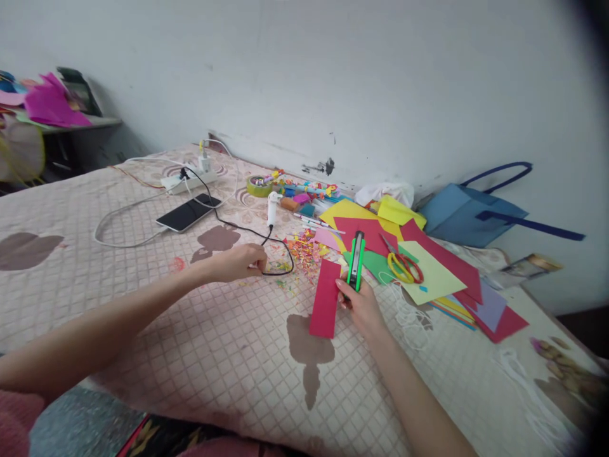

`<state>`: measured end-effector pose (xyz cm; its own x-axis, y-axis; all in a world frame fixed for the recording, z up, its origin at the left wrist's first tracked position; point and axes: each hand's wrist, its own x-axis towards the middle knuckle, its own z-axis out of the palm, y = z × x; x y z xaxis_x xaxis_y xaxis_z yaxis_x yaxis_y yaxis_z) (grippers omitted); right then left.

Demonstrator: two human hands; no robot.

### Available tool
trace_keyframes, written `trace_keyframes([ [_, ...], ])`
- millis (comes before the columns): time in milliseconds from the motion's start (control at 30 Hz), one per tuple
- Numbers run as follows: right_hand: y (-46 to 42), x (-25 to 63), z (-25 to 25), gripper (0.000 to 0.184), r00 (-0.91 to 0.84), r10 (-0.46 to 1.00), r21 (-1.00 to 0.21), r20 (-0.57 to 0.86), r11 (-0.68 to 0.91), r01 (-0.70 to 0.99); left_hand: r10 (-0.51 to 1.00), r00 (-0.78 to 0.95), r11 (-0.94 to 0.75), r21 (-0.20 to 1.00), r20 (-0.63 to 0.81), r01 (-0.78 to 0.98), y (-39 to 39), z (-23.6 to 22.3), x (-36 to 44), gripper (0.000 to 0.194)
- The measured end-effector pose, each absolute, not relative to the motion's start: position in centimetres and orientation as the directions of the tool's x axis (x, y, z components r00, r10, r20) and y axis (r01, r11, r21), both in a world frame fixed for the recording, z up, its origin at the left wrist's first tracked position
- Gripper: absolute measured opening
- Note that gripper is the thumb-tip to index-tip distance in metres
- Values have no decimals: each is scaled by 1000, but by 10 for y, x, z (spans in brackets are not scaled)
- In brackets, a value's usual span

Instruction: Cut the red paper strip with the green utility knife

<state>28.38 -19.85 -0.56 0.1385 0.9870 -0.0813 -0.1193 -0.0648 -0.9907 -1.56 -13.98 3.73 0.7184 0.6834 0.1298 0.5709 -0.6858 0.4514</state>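
My right hand (362, 307) is closed around a green utility knife (355, 263), whose black tip points up and away from me. The same hand's thumb lies at the edge of a red paper strip (325, 298); whether it pinches the strip I cannot tell. My left hand (242, 262) has its fingers curled on a black cable (284, 270), which loops out beside the fingertips. That cable runs up to a white glue gun (273, 208) lying just beyond. Small paper scraps (307, 251) are scattered between the two hands.
To the right are scissors (404, 268) on coloured paper sheets (440, 273), white string (410, 317) and a blue bag (471, 212). At left, a phone (189, 213) is wired to a power strip (190, 179). Green tape (259, 185) lies near the wall.
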Motion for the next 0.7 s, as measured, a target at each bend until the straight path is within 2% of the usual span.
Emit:
trace_keyframes([
  [133,-198,284,-6,33,148,985,-989,-88,-68,-131,716,679,-679,386,161,624,-139,51,-43,11],
  [233,-199,284,-6,33,145,985,-988,-89,-69,-135,695,704,-713,265,146,649,-141,47,-69,13],
  [333,-199,283,-6,33,138,987,-988,-89,-69,-139,729,681,-666,293,60,687,-144,37,-88,8],
  [467,-200,284,-6,31,133,988,-987,-83,-63,-146,787,605,-601,368,117,710,-159,30,-92,11],
  [567,-199,285,-6,32,135,988,-987,-79,-58,-152,794,599,-584,397,101,708,-179,27,-78,13],
  [700,-198,284,-6,34,127,988,-986,-87,-67,-155,727,674,-673,332,132,661,-198,18,-49,18],
])
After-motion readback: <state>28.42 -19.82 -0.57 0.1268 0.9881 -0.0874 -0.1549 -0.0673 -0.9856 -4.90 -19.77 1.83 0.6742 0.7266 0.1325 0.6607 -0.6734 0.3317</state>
